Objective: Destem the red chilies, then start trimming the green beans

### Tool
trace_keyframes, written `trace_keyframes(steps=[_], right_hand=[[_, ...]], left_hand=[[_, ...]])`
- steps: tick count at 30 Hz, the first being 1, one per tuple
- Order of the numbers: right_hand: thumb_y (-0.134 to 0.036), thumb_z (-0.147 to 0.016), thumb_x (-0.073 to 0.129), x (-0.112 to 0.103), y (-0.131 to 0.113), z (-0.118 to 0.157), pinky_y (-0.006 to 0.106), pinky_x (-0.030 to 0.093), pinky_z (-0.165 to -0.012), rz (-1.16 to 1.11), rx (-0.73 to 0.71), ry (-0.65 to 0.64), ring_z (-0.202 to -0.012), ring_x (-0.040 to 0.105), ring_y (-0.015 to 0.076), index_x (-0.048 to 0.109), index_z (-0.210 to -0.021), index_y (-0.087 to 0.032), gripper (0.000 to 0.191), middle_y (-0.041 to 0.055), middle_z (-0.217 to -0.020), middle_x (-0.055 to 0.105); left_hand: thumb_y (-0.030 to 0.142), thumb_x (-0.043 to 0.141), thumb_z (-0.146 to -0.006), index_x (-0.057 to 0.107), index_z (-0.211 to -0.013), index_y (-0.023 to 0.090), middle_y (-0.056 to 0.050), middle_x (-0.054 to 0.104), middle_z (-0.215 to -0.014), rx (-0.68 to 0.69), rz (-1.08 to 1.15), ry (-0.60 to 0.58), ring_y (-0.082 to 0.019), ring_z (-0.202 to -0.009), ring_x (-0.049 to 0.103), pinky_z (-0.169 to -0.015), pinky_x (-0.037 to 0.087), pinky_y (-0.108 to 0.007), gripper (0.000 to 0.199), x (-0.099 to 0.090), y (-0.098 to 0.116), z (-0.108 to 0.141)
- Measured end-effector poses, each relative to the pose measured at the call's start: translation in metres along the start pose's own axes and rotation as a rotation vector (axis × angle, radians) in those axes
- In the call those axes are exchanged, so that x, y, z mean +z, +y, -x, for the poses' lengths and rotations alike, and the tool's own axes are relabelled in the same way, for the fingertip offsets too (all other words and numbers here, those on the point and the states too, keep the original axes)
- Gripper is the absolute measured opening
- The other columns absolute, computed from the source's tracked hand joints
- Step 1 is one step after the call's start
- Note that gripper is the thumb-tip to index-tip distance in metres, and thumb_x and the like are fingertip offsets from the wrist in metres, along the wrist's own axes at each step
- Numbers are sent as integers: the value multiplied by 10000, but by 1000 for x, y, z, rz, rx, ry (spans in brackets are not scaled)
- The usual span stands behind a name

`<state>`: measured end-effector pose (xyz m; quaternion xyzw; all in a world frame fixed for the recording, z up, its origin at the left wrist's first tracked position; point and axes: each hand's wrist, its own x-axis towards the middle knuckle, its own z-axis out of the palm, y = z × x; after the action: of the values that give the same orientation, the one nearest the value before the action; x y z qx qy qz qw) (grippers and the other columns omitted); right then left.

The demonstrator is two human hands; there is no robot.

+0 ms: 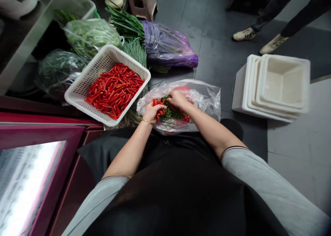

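Far left, clear bags of greens against a shelf. Beside them, a white perforated basket heaped with red chillies — tilted, resting on the bags. Behind, a purple bag of long green stalks. Centre, a clear plastic bag on the floor, holding chillies and green stems. Left hand clenched around a bunch of red chillies inside it; right hand just beside, fingers curled into the stems — grasp unclear. Right, stacked white tubs; beyond, another person's shoes.
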<state>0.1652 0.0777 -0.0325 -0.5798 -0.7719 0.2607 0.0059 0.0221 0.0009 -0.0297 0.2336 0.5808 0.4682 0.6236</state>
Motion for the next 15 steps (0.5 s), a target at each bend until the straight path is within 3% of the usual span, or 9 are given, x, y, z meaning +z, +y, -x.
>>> trace_keyframes(steps=[4, 6, 9, 12, 15], right_hand=[[-289, -889, 519, -14, 18, 16, 227, 475, -591, -529, -13, -55, -581, 608, 127, 640, -822, -132, 210, 30, -635, 662], [-265, -862, 548, -12, 20, 27, 223, 460, -585, -572, -35, 43, -575, 583, 118, 606, -751, -144, 175, 16, -621, 635], [-278, -825, 589, -5, 19, 43, 237, 451, -628, -483, -105, 200, -620, 564, 125, 550, -663, -159, 205, 12, -625, 597], [-377, -937, 394, -3, 26, 58, 240, 451, -593, -582, -143, 123, -576, 552, 116, 566, -767, -161, 324, 5, -638, 588], [-433, -965, 307, -11, 39, 65, 246, 467, -602, -488, -118, -61, -584, 579, 119, 608, -895, -154, 417, 15, -687, 629]], left_hand=[[223, 732, -519, 580, -776, 115, 14, 625, -554, -23, 7, -137, -58, -355, 452, -367, 337, -191, 318, 11, -8, -2], [252, 712, -559, 581, -832, 114, -16, 663, -623, -56, -8, -233, -63, -367, 463, -380, 344, -200, 333, 18, -11, -3], [212, 720, -552, 579, -835, 121, 2, 656, -644, 51, -135, -206, -75, -457, 524, -459, 401, -194, 329, 20, -10, -4], [164, 761, -509, 595, -862, 126, 28, 646, -686, 166, -256, -333, -91, -586, 580, -577, 462, -195, 392, 12, -2, -2], [182, 763, -532, 588, -873, 127, 17, 659, -693, 116, -256, -478, -100, -575, 589, -552, 461, -200, 388, 1, 7, 0]])
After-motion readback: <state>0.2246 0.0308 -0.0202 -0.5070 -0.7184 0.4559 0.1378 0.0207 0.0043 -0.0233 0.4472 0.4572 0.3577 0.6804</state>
